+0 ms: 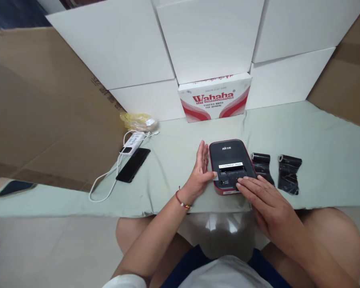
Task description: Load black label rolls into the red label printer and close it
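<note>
In the head view, a black-and-red device lies on the counter. At its left side, the left hand has thumb and fingers apart; the right hand, fingers together, touches its near right corner. Right of the device lie two black rolls; behind it stands the Wahaha box.

Lit softly and fairly evenly, with glare on the glossy floor; stretched visibly towards the edges.
</note>
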The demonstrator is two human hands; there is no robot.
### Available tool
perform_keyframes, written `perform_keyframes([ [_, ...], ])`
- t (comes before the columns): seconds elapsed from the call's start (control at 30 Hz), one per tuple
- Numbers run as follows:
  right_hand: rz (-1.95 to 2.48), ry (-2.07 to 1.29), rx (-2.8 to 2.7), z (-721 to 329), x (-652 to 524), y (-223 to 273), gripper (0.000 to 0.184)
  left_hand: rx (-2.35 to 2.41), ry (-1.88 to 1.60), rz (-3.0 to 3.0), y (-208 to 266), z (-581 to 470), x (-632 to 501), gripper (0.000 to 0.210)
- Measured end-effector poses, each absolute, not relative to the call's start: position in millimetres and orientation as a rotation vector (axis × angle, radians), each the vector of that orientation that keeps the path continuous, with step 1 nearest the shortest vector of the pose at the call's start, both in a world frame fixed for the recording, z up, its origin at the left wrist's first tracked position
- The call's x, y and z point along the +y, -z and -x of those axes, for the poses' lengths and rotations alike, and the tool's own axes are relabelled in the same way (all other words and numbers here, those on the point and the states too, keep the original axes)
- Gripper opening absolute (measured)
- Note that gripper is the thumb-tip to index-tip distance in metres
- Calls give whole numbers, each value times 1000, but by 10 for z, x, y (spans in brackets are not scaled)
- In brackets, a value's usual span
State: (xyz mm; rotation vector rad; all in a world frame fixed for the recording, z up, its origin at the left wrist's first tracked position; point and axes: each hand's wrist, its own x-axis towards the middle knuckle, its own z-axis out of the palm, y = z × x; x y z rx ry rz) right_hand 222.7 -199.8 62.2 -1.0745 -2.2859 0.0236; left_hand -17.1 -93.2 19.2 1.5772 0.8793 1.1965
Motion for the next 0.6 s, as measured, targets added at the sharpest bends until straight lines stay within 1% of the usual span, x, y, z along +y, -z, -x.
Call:
perform_keyframes([
  [0.13, 1071, -23, -2275, -2218, -2016, -600, 79, 901, -1133, -1693, -125, 251, -898, 112],
  [0.23, 1062, -5, -2303, -2239, -2026, -613, 76, 846, -1076, -1678, -111, 265, -881, 114],
  [0.27, 1054, 1, -2308, -2254, -2016, -639, 72, 826, -1074, -1665, -118, 262, -874, 114],
  [0.33, 1025, -34, -2310, -2294, -1957, -743, 59, 787, -1087, -1625, -146, 259, -850, 111],
  [0.37, 1016, -94, -2310, -2311, -1899, -822, 50, 774, -1112, -1582, -161, 262, -825, 107],
  [0.43, 1063, -254, -2311, -2318, -1714, -1016, 36, 782, -1234, -1430, -178, 275, -738, 88],
  [0.5, 1245, -338, -2360, -2253, -1446, -1218, 34, 901, -1455, -1239, -161, 285, -596, 59],
  [0.57, 1526, -280, -2506, -2100, -1135, -1371, 36, 1085, -1641, -1103, -105, 277, -431, 30],
  [0.6, 1659, -256, -2630, -1997, -984, -1417, 36, 1145, -1660, -1083, -65, 265, -356, 19],
])
